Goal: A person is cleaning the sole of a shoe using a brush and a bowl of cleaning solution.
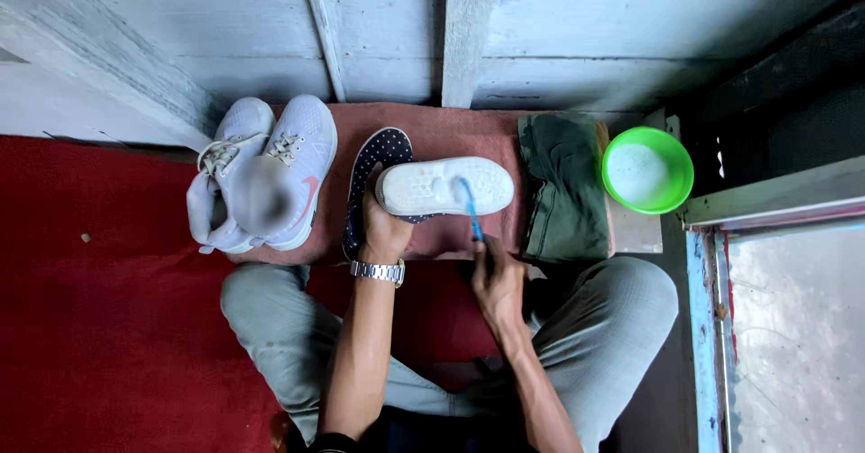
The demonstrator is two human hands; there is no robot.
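My left hand (382, 230), with a metal watch on the wrist, grips a shoe turned sole-up, its white sole (441, 186) facing me. My right hand (495, 273) holds a blue toothbrush (471, 208), whose bristle end rests on the sole near its middle. A second dark, white-dotted shoe (377, 151) lies flat on the pink towel (446, 131) just left of the held one. I sit cross-legged in grey trousers behind the towel.
A pair of pale lilac sneakers (261, 176) stands at the towel's left end. A folded green cloth (562, 187) lies on its right end, beside a green bowl of white foamy liquid (647, 170). Red carpet (99, 282) covers the floor; wooden wall boards rise behind.
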